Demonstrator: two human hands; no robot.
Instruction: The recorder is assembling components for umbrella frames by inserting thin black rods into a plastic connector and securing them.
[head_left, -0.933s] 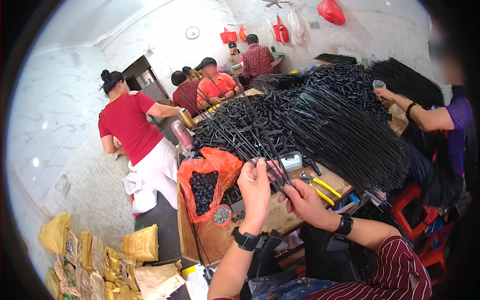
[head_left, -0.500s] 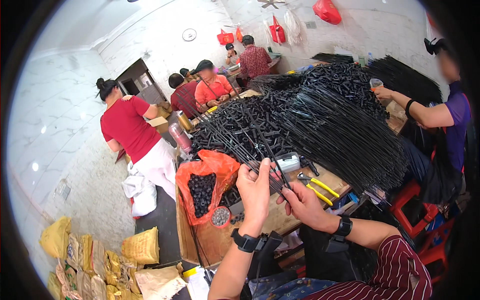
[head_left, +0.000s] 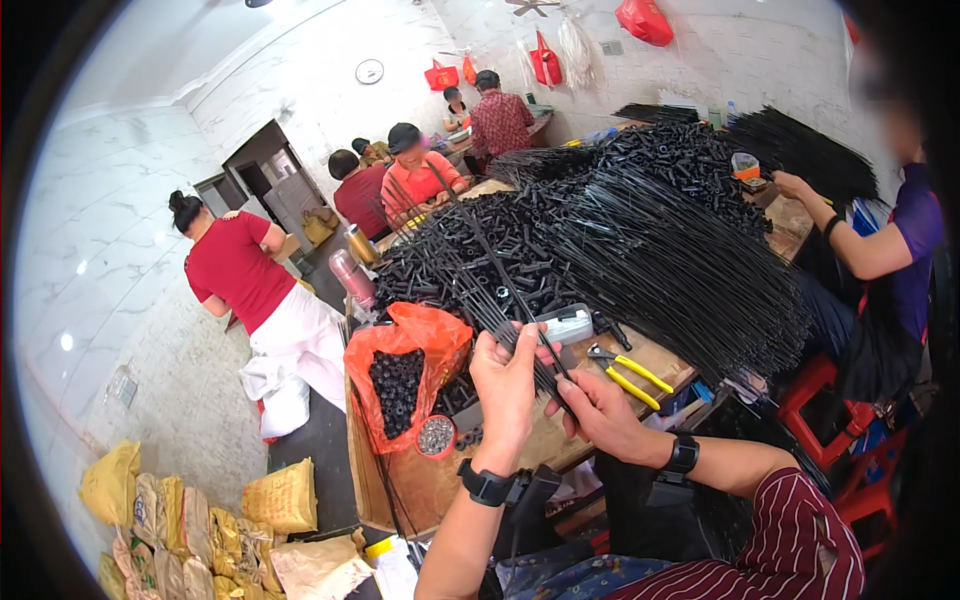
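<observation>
While the long wooden tabletop (head_left: pixel 668 352) runs away from the camera, most of it lies under a great heap of thin black rods (head_left: pixel 680 250) and short black tubes (head_left: pixel 470 250) piled toward its far end. Several people sit along that far end, and a person in a red top (head_left: pixel 235 270) stands on the floor to the left, near stacked yellow sacks (head_left: pixel 190 510). At the near left corner of the tabletop an orange plastic bag (head_left: pixel 405 345) sags open, filled with small black parts, with a small round dish (head_left: pixel 436 436) just beside it. The left hand (head_left: pixel 508 385) is closed around a bundle of black rods (head_left: pixel 490 290) that fans upward and away from the fist. The right hand (head_left: pixel 600 410) sits just beside it, fingers pinched narrowly on the lower end of the same bundle. Yellow-handled pliers (head_left: pixel 625 370) lie on the bare wood just right of the hands, near a small grey box (head_left: pixel 565 325).
</observation>
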